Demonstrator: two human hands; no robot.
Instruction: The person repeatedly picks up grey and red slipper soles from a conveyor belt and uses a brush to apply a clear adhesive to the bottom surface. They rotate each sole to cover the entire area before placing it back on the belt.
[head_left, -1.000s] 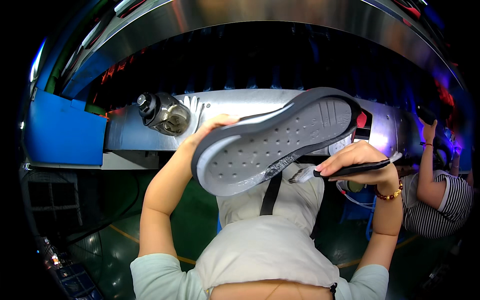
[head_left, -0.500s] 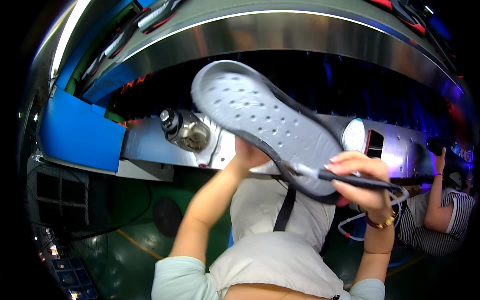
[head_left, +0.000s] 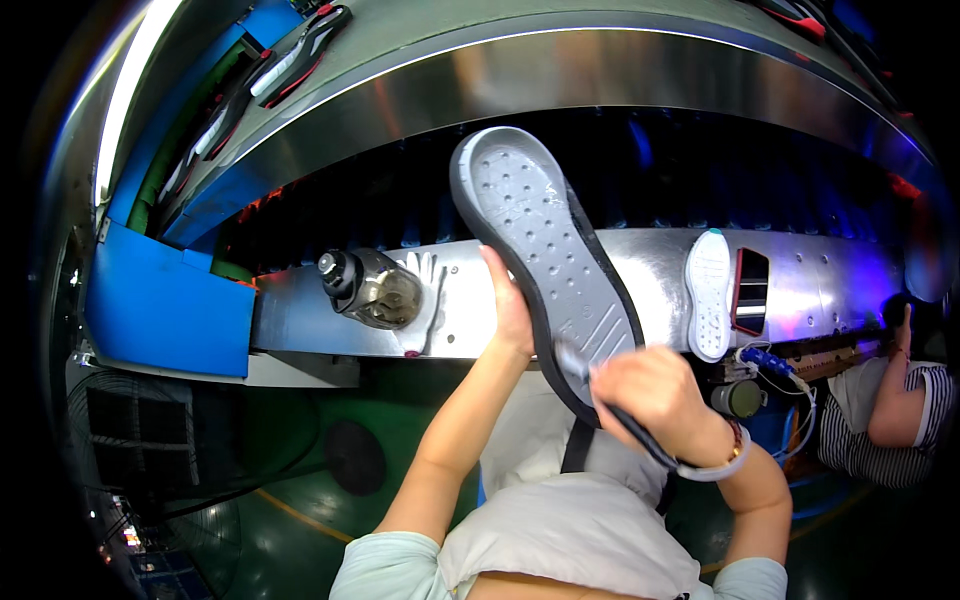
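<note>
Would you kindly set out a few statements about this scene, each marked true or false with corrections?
1. The left hand holds a grey sole. True.
2. The right hand holds scissors. False: it holds a brush.
3. A bottle is left of a white glove. True.
4. The white sole is left of the bottle. False: it is right of it.
5. The grey sole has small round dimples. True.

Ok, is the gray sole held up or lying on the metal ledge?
Held up: the left hand grips the gray sole by its left side.
</note>
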